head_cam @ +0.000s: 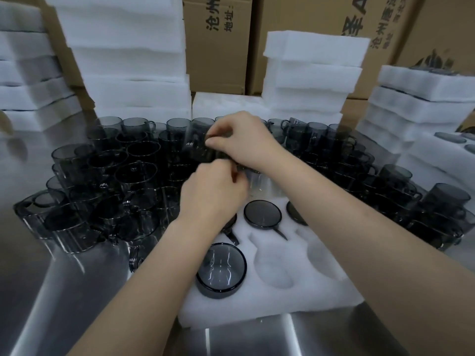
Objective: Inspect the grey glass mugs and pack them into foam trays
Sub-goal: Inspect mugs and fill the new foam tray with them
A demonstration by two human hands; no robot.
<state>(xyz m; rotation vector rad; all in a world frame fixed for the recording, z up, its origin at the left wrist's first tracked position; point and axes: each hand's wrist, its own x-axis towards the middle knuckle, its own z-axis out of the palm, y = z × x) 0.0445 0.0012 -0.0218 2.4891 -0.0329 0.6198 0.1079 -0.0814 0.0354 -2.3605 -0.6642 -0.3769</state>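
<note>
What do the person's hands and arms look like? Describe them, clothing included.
The left hand and right hand are bare: no gloves. The left forearm and right forearm are uncovered to the frame's edge, no sleeve in view. No ring, watch or bracelet shows.

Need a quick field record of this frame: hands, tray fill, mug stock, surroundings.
right hand: pinches the rim of held mug above the stock
left hand: fingers curled, blurred; grip unclear
foam tray: four mugs seen seated, two partly hidden by arms
nearest seated mug: front left pocket
empty pockets: two visible, front
loose mugs: crowded on steel table, behind and beside the tray
foam stacks: behind the mugs
cartons: at back
</note>
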